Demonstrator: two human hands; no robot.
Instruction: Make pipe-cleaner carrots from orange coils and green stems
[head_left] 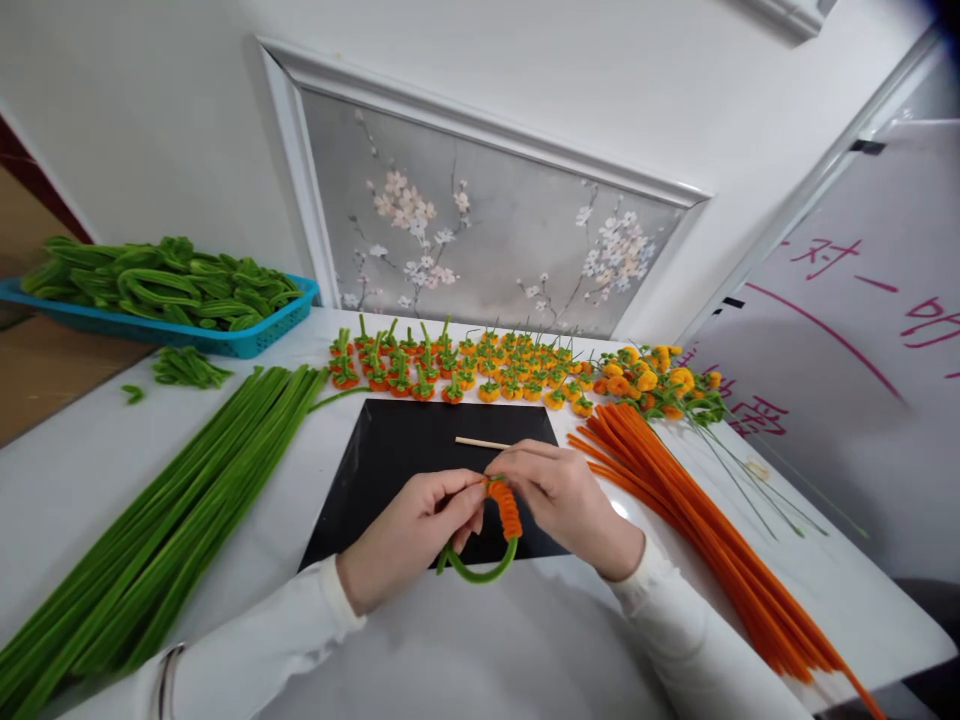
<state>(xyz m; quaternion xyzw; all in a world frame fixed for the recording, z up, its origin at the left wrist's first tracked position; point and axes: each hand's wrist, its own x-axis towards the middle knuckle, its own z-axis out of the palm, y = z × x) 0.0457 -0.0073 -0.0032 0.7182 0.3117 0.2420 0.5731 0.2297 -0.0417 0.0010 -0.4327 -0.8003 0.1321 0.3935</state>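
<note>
Over the near part of a black mat (375, 450), both hands meet at a pipe cleaner piece. Its orange pipe cleaner coil (508, 512) is wound on a green pipe cleaner (484, 576) that loops down below the fingers. My left hand (420, 525) pinches the coil's upper left end between thumb and forefinger. Closed at the top of the same coil, my right hand (566, 500) has its fingertips bent around it, partly hidden. A thin wooden stick (484, 443) lies on the mat just beyond the right fingers.
Long green pipe cleaners (187, 520) lie left, orange pipe cleaners (697, 530) right. Rows of small pipe cleaner pumpkins (450, 365) stand behind the mat, beside a bunch of yellow-orange flowers (660, 380). A blue basket (255, 340) of green pieces sits back left; a whiteboard (847, 330) stands right.
</note>
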